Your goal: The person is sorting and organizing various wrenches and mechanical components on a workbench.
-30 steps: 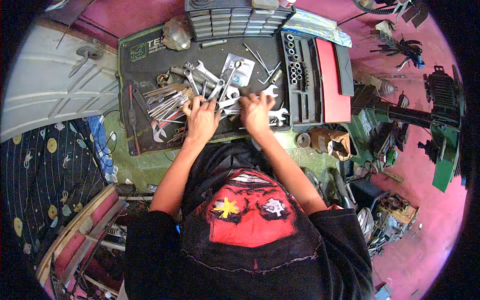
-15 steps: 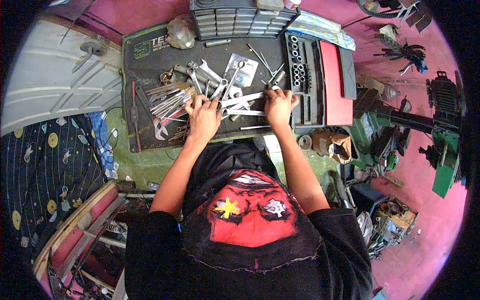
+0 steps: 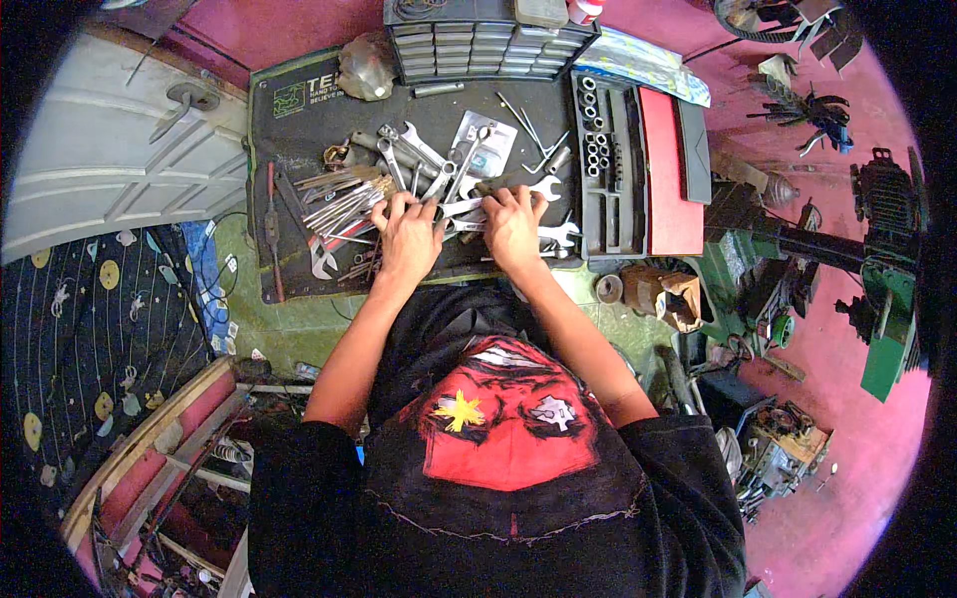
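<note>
Apparently for steadying, left hand and right hand are resting on wrenches left of socket tray — grips indiscernible.

Wht txt, grn logo on dk mat.

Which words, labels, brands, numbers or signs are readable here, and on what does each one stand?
Black rectangular mat: large pale letters beside a green emblem; partly readable, wording left unquoted.
White rectangular package: any print too small to read.
Red-and-white container: any print too small to read.
</note>
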Demonstrator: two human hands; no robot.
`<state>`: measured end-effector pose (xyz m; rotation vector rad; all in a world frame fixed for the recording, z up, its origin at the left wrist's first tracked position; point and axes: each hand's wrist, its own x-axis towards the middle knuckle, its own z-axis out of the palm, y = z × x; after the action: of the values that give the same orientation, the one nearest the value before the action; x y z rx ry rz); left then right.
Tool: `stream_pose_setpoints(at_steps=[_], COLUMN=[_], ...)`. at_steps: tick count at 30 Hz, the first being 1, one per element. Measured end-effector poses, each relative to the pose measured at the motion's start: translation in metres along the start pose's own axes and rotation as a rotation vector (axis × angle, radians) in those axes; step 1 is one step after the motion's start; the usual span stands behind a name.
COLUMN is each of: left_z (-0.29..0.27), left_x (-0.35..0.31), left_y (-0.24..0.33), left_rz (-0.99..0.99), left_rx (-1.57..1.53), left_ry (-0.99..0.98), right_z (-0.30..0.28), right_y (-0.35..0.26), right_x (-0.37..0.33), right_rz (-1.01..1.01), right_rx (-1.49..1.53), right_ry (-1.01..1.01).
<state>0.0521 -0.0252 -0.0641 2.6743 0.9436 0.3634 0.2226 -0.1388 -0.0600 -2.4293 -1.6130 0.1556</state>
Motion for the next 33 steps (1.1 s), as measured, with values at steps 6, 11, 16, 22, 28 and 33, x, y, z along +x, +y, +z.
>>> stream_pose_setpoints(at_steps=[6, 11, 16, 22, 28, 33], left_z=[-0.002, 0.002, 0.0, 0.0, -0.002, -0.001], left_x=[0.001, -0.001, 0.0, 0.003, 0.002, 0.002], left_y=[0.003, 0.0, 0.001, 0.0, -0.001, -0.002], left_rz=[-0.028, -0.006, -0.03, -0.018, -0.022, -0.008], left_rx=[-0.016, -0.016, -0.005, -0.011, 0.014, -0.046], left_ry=[0.006, 0.032, 0.024, 0.012, -0.034, -0.002], right_z=[-0.003, -0.006, -0.013, 0.004, 0.001, 0.005], right_y=[0.026, 0.073, 0.072, 0.003, -0.033, 0.015], right_x=[-0.001, -0.006, 0.008, 0.012, 0.007, 0.01], right_rz=[0.066, 0.303, 0.269, 0.005, -0.152, 0.022], right_rx=[-0.013, -0.121, -0.123, 0.009, 0.071, -0.014], right_ry=[0.118, 0.117, 0.171, 0.1, 0.031, 0.135])
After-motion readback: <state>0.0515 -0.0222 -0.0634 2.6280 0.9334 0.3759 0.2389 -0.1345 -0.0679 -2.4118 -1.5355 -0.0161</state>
